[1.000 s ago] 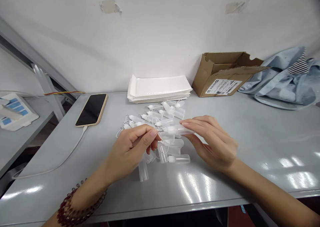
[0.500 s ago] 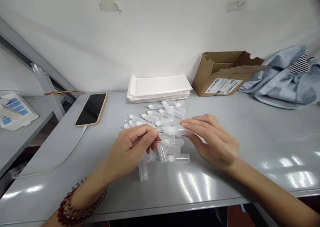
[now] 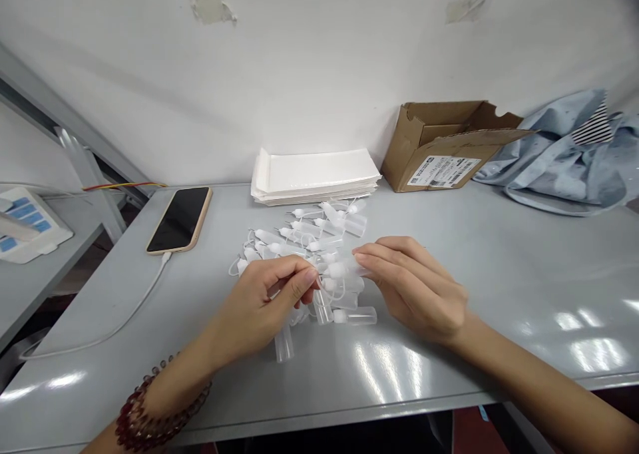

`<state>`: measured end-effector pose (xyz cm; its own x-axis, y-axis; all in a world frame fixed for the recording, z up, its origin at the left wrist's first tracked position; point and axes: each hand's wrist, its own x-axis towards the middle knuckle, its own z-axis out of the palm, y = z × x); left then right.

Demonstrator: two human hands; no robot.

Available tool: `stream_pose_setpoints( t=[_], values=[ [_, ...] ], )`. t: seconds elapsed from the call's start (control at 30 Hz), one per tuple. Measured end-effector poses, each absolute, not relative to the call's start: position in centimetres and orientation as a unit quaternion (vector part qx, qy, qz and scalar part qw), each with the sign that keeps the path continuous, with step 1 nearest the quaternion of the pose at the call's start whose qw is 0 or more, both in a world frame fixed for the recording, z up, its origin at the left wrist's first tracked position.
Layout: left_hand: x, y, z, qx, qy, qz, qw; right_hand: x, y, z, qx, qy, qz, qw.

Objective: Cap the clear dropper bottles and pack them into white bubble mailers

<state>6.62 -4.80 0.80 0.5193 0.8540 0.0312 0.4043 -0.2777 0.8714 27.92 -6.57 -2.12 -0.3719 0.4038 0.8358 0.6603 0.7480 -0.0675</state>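
Between my hands is a translucent needle-tip squeeze bottle, lying sideways with its tip toward the left. My right hand is closed on the bottle's body, fingers over the top. My left hand pinches at the needle end, where a thin white cap strap loops down from the bottle; the cap itself is hidden by the fingertips. Beneath and around both hands lies a pile of similar needle-tip bottles, several with thin straps and metal needles. One loose bottle rests at the pile's near right side.
A stack of white envelopes stands behind the pile. To its right are an open cardboard box and light blue cloth. On the left, a phone lies with its charging cable across the grey table.
My right hand has shifted slightly left with the bottle, bringing its needle end up to my left fingertips. The whole view has moved a little.
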Motion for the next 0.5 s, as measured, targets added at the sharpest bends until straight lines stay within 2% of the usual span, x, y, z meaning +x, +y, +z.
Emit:
stream_pose_setpoints(
  t=[0.33,0.5],
  values=[
    [6.8,-5.0,0.8,0.767,0.414,0.220,0.438,27.6,-6.8,-3.1,-0.316,-0.819,-0.141,0.458],
    [6.9,-5.3,0.7,0.789,0.428,0.221,0.382,27.6,-6.7,-3.6,-0.298,-0.820,-0.159,0.462]
  ],
)
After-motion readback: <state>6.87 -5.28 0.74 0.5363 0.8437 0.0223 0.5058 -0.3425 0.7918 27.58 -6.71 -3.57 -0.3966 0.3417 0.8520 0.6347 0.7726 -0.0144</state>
